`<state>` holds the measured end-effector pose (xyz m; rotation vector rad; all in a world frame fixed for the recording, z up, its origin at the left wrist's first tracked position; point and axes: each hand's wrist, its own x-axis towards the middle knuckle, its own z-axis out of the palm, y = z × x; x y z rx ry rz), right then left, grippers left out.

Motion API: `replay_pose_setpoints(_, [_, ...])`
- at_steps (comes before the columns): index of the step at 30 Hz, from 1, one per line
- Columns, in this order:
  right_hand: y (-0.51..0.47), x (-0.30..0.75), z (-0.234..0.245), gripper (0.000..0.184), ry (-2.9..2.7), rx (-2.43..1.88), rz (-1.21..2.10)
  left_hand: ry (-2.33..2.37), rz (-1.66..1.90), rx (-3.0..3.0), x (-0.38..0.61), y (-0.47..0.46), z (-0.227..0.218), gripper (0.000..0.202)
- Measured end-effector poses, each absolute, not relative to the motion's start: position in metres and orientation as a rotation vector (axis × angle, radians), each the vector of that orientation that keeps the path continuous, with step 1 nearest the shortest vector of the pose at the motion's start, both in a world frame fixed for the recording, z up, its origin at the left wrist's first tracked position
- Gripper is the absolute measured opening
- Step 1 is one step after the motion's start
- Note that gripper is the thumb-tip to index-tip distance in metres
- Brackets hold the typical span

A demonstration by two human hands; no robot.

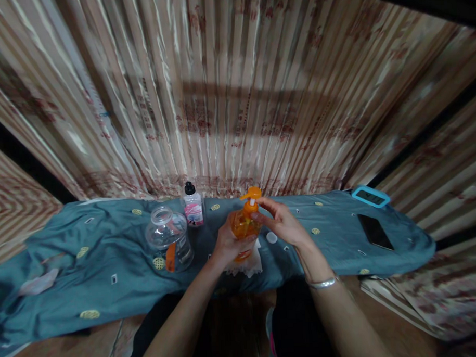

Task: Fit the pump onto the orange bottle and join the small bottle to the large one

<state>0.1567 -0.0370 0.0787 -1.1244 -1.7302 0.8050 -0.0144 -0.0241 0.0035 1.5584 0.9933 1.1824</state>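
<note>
An orange pump bottle stands upright in front of me, its body see-through and its pump head pointing left. My left hand is wrapped round the bottle's body. The fingers of my right hand are closed on the collar just below the pump head. Beneath the bottle lies a white lacy cloth or tissue, partly covered by it. A small round white lid rests on the cloth-covered table by my right hand. To the left stands a clear open jar with an orange strip on it.
Behind the jar stands a clear bottle with a black cap and pink label. A dark phone and a blue-framed device lie at the right. A crumpled white tissue is at far left on the blue-green cloth. Curtains hang behind.
</note>
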Motion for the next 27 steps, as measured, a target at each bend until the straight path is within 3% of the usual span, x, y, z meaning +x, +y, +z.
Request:
replay_pose_setpoints(4, [-0.037,0.151,0.067,0.041,-1.57,-1.154,0.711,1.011,1.179,1.566,-0.014,-0.025,0.005,0.06])
replay_pose_setpoints(8, [-0.037,0.15,0.056,0.055,-1.598,-1.037,0.86,1.001,1.184,1.582,-0.013,-0.024,0.004,0.06])
replay_pose_setpoints(13, [-0.032,0.146,0.046,0.049,-1.557,-1.0,0.877,1.036,1.194,1.584,-0.011,-0.024,0.001,0.06])
replay_pose_setpoints(20, [-0.036,0.134,0.051,0.041,-1.422,-1.078,0.629,1.035,1.224,1.556,-0.007,-0.026,0.001,0.059])
replay_pose_setpoints(24, [-0.038,0.136,0.051,0.051,-1.491,-1.015,0.732,1.002,1.227,1.555,-0.009,-0.025,0.0,0.061])
replay_pose_setpoints(27, [-0.037,0.137,0.049,0.041,-1.533,-0.989,0.797,1.004,1.228,1.556,-0.009,-0.024,-0.001,0.062])
